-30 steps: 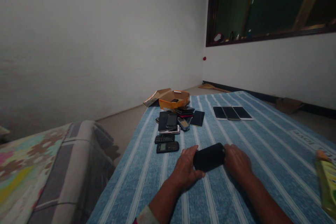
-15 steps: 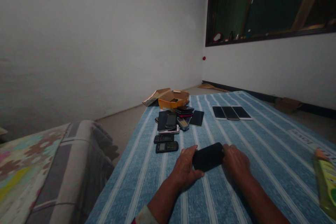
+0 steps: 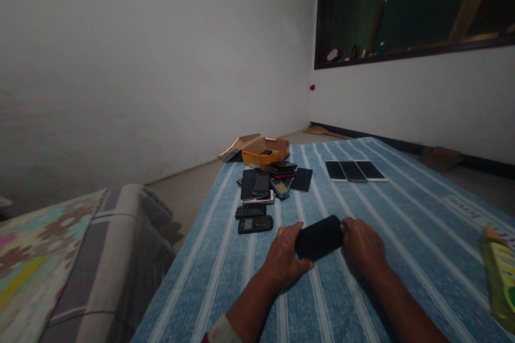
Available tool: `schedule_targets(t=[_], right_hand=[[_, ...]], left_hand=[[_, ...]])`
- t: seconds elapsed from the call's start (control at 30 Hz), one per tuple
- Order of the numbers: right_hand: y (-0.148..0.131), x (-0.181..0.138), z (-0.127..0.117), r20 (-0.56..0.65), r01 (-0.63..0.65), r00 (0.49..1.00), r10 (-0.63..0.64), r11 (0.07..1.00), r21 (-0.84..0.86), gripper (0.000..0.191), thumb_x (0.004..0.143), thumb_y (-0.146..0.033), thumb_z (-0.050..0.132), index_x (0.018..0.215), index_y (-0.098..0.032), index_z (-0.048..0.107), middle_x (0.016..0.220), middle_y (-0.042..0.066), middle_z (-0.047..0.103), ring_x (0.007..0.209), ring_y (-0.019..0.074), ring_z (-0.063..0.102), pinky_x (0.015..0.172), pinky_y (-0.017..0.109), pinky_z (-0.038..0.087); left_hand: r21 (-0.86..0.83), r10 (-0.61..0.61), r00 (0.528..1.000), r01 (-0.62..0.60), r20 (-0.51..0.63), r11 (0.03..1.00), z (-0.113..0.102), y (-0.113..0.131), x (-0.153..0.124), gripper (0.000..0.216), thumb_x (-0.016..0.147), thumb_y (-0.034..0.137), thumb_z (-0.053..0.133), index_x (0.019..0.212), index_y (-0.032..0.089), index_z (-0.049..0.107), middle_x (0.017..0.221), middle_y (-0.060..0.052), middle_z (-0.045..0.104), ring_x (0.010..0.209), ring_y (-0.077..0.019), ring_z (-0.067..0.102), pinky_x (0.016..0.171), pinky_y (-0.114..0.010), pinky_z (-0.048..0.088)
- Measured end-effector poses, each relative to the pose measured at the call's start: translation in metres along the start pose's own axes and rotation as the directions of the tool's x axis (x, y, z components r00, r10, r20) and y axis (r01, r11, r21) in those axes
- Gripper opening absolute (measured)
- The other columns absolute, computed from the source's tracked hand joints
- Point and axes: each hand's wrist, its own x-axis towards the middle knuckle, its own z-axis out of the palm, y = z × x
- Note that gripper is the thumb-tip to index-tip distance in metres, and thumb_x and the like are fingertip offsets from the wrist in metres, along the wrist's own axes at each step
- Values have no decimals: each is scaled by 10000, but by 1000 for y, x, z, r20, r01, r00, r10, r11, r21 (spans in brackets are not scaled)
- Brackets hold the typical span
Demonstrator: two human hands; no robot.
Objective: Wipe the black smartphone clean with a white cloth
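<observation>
A black smartphone (image 3: pixel 319 238) is held at a slant just over the striped cloth, its dark face upward. My left hand (image 3: pixel 285 257) grips its left end, with the thumb along the near edge and the fingers at the far edge. At the right end, my right hand (image 3: pixel 364 244) has its fingers curled closed against the phone's edge; the fingertips are partly hidden. Left of the hands lie two black keypad phones, a nearer one (image 3: pixel 255 224) and a farther one (image 3: pixel 250 211). Beyond them is a pile of phones (image 3: pixel 261 185).
An open orange box (image 3: pixel 261 159) stands behind the pile. Three phones (image 3: pixel 354 171) lie side by side at the far right of the blue striped cloth (image 3: pixel 225 278). A yellow-green bottle (image 3: pixel 501 278) is at the right edge. A draped bed or seat (image 3: pixel 120 236) stands left.
My right hand has shifted very slightly at the phone's right end. My left hand keeps its grip, and the smartphone stays nearly in place.
</observation>
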Motion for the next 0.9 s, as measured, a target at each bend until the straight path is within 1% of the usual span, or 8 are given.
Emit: schedule_targets(t=[0.2, 0.37, 0.5, 0.67, 0.9], right_hand=[[1, 9, 3, -56, -9, 998, 13, 997, 82, 266, 894, -98, 438, 1001, -186, 666, 941, 75, 671, 846, 187, 626, 652, 267, 335], [-4, 17, 2, -91, -11, 995, 27, 984, 178, 308, 850, -48, 438, 1012, -169, 670, 967, 79, 687, 879, 178, 618, 696, 249, 338], [-9, 19, 2, -91, -6, 996, 23, 982, 189, 286, 858, -59, 450, 998, -170, 673, 962, 77, 686, 871, 176, 613, 698, 249, 333], [-11, 25, 7, -114, -1, 993, 25, 979, 206, 258, 877, -92, 465, 1020, -167, 666, 973, 79, 679, 868, 166, 615, 695, 240, 339], [-20, 33, 9, -119, -15, 992, 40, 980, 200, 304, 873, -60, 440, 1044, -177, 662, 982, 80, 674, 879, 166, 617, 697, 241, 346]], left_hand=[[32, 10, 998, -8, -62, 999, 6, 4, 2, 805, 610, 219, 778, 1345, 161, 454, 1182, -120, 599, 1075, -308, 517, 926, -460, 451], [87, 2, 995, 6, -100, 996, 8, 12, 1, 634, 642, 222, 764, 1230, 204, 527, 1105, -62, 620, 1019, -278, 524, 879, -401, 454], [115, -12, 995, 23, -96, 993, 8, 23, 0, 542, 667, 233, 750, 1169, 207, 547, 1073, -47, 624, 1003, -266, 520, 856, -370, 438], [191, -90, 993, 104, -81, 976, 12, 32, -1, 601, 681, 288, 754, 1224, 200, 510, 1134, -63, 601, 1052, -281, 496, 870, -384, 430], [261, -122, 987, 145, -99, 954, 23, 37, -3, 725, 696, 345, 778, 1316, 167, 448, 1157, -91, 580, 1049, -295, 485, 896, -418, 443]])
